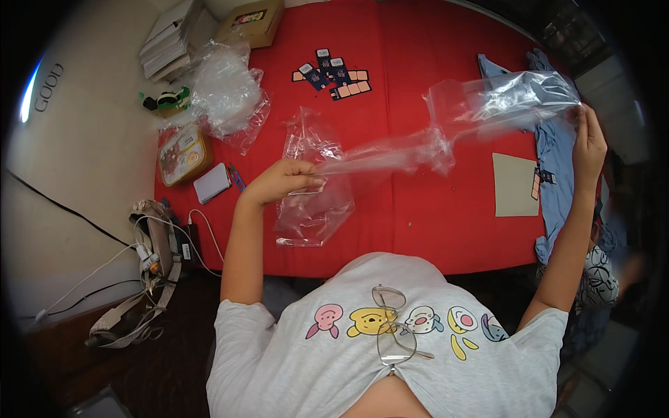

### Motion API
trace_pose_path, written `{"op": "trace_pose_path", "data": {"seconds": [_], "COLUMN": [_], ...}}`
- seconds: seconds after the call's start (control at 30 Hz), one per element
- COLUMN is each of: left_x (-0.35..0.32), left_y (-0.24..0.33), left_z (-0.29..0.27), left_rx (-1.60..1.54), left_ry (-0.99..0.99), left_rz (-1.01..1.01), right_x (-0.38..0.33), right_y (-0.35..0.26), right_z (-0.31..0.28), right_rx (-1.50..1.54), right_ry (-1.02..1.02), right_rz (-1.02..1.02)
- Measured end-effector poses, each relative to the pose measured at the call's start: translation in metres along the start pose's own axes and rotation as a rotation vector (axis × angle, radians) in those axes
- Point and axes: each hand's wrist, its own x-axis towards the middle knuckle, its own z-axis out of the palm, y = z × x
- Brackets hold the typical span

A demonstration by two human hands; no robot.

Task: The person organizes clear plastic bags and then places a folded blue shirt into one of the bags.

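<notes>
A clear plastic bag (467, 104) is stretched in the air between my two hands, above the red tablecloth. My left hand (282, 180) is closed on its twisted, narrow end. My right hand (591, 143) pinches the far right corner, fingers pressed together. The bag is wide and shiny toward the right and blurred in the middle. Beneath my left hand lies another crumpled clear plastic bag (317, 219) on the cloth; whether my fingers touch it too, I cannot tell.
Dark cards with tags (331, 73) lie at the back of the red tablecloth (411, 230). To the left are a heap of clear plastic (226, 90), a tape dispenser (167, 101), a plastic tub (185, 155) and white cards (212, 183). A beige sheet (514, 184) and blue cloth (557, 188) lie right.
</notes>
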Motion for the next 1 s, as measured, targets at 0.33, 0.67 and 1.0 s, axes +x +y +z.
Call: {"op": "trace_pose_path", "data": {"seconds": [0.33, 0.67, 1.0], "left_x": [-0.002, -0.013, 0.093], "left_y": [-0.14, -0.076, -0.124], "left_z": [-0.084, -0.04, 0.05], "left_rx": [-0.442, 0.971, 1.189], "left_ry": [0.434, 1.206, 0.949], "left_rz": [-0.26, -0.077, -0.124], "right_x": [-0.111, -0.27, -0.29], "right_y": [0.168, 0.031, -0.117], "right_z": [0.037, 0.093, 0.127], "right_rx": [0.09, 0.085, -0.006], "right_ry": [-0.346, -0.688, -1.157], "right_rz": [0.596, 0.699, 0.395]}}
